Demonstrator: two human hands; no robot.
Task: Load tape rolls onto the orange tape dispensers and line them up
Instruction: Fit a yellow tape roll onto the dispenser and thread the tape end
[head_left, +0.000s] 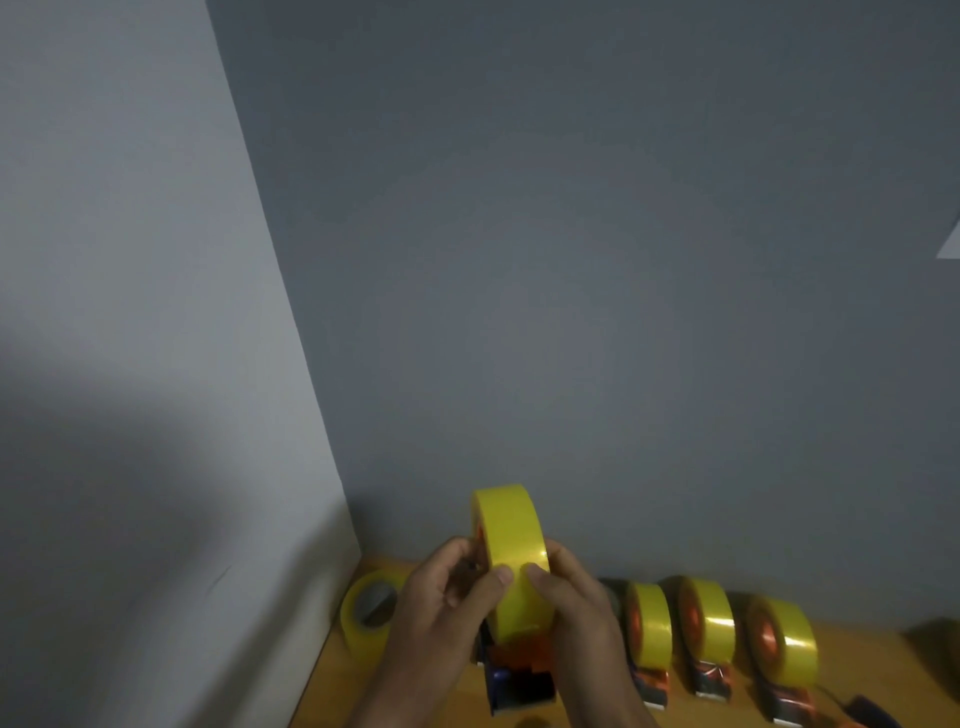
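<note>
Both hands grip one yellow tape roll (511, 561), raised above the wooden table (571, 712) in front of the grey wall (623, 260). Left hand (447, 608) curls round the roll's near-left side, thumb pressed on the tape face; right hand (576, 603) wraps the right side, thumb on the face too. Below the roll sits an orange tape dispenser (519, 670), its dark front end toward the camera, and the roll looks seated on it, or very nearly so; whether the hub is fully home is hidden by the fingers.

To the right, three loaded dispensers (711, 631) stand side by side in a row. To the left, a spare tape roll (366, 616) lies on the table near the corner.

So this reads as the loading step for a fourth dispenser. Next call: push the roll square onto the hub, then set this dispenser down just beside the row, facing the same way.
</note>
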